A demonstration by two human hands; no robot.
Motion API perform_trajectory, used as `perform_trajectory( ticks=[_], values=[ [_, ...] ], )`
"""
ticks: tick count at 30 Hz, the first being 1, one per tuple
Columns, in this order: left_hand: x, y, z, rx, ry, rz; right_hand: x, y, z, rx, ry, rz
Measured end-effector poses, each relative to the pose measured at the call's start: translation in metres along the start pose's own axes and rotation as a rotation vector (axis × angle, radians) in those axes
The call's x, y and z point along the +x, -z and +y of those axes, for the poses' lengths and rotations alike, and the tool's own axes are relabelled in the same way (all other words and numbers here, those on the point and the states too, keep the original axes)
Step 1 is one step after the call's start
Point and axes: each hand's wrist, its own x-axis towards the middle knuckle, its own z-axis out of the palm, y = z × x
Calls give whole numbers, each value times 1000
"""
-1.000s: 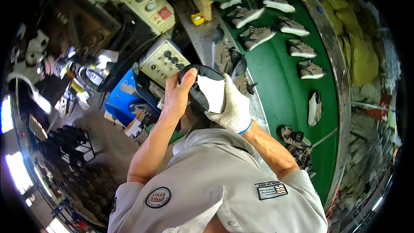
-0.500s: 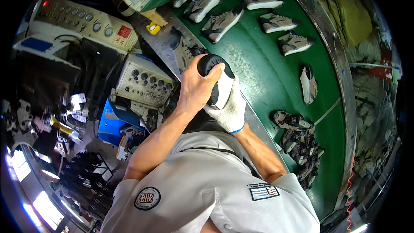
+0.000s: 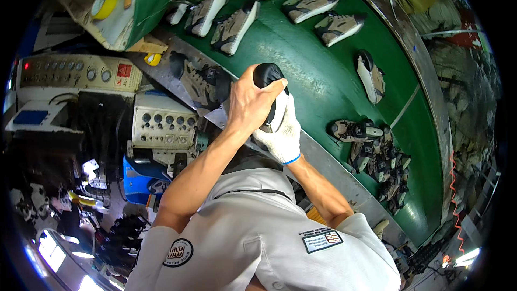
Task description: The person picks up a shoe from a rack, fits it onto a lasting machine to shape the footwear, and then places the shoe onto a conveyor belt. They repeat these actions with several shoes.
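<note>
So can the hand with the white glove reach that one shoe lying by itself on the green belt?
Probably not right now. The gloved right hand is busy gripping the black-toed shoe together with the bare left hand. The belt between it and the lone shoe looks bare, so the path itself seems free.

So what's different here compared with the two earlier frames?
The view has swung, so the green conveyor belt with its rows of shoes now fills more of the picture. The black-and-white shoe looks slightly farther out over the belt. Unchanged: the bare left hand and the gloved right hand both keep hold of it.
</note>
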Motion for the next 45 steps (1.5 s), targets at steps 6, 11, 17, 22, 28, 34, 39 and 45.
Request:
perform_trajectory(
  ticks=[6, 11, 17, 22, 28, 34, 39, 45],
  values=[
    [2, -31, 22, 166, -58, -115, 0, 19, 12, 368, -61, 3],
    [4, -57, 21, 365, -190, -141, 4, 21, 52, 387, -89, 41],
    [13, -85, 12, 473, -236, -213, 26, 65, 82, 592, -219, -41],
    [12, -59, -31, 347, -212, -273, 91, 157, 186, 805, -392, -308],
    [5, 7, -100, 368, 71, -181, 243, 225, 218, -224, -264, 344],
    [-21, 39, -150, 242, 243, -151, 395, 172, 264, -123, -584, 534],
    [-56, 57, -169, 68, 383, -194, 404, 190, 296, 230, -510, 633],
    [-90, 108, -172, 62, 335, -15, 259, 114, 168, 1517, -327, -144]
  ],
)
